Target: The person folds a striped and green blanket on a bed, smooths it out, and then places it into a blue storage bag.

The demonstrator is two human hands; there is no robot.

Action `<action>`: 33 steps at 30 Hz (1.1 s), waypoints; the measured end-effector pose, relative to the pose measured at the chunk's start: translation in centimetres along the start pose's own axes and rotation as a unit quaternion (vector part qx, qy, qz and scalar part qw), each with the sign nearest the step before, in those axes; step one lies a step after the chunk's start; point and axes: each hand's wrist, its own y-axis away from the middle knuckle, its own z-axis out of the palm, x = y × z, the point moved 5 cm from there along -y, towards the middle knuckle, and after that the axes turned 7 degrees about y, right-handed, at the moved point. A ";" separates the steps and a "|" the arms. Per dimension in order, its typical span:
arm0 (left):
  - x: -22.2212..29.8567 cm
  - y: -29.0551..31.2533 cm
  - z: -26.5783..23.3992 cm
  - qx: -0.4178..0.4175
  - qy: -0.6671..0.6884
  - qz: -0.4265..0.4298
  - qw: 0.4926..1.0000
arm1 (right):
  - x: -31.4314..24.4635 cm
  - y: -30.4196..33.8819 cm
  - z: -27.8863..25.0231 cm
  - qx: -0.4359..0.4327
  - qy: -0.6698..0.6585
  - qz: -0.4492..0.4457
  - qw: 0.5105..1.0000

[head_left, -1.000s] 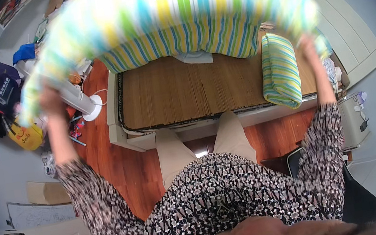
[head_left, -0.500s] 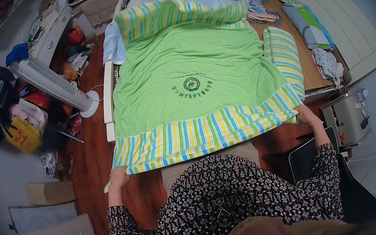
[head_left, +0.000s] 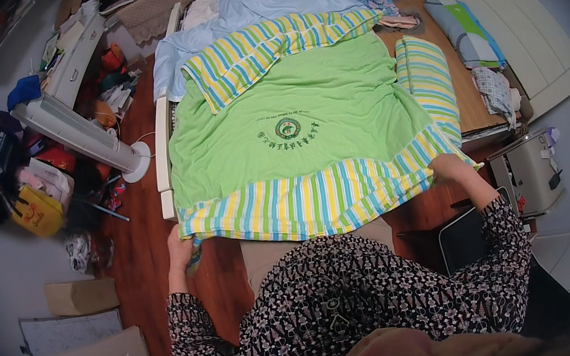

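Note:
A green blanket (head_left: 296, 154) with a striped border and a round emblem is spread over the bed. Its near striped edge is stretched between my two hands in front of my body. My left hand (head_left: 179, 251) is closed on the border's left corner, a bit of cloth hanging beside it. Toward the right end, my right hand (head_left: 450, 168) grips the same border, with a small corner sticking out past the fingers. The blanket's far striped border lies folded over on top, its left end slanting toward me.
A rolled striped bundle (head_left: 426, 82) lies along the bed's right side. Light blue bedding (head_left: 246, 5) is heaped at the far end. On the left stands a white tower fan (head_left: 86, 137) by piled bags. A dark chair (head_left: 468, 236) is close to my right arm.
The far border, raised before, has dropped and folded over onto the blanket. My left hand has moved up slightly; my right hand has shifted a little left.

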 end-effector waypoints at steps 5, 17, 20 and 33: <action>1.3 -6.1 -2.3 -0.158 -0.477 0.013 0.865 | 6.8 -5.9 -5.9 0.319 -0.079 0.157 0.931; 23.4 -8.3 -19.6 0.520 -0.287 0.364 0.717 | 13.3 9.7 -18.3 0.733 0.026 0.201 0.649; 7.3 -5.3 -13.0 0.053 -0.483 -0.004 0.874 | 10.8 1.8 -6.1 0.378 -0.163 0.056 0.910; 6.5 7.5 -7.2 -0.112 -0.298 -0.090 0.944 | 6.8 4.7 7.4 0.217 -0.280 0.152 0.923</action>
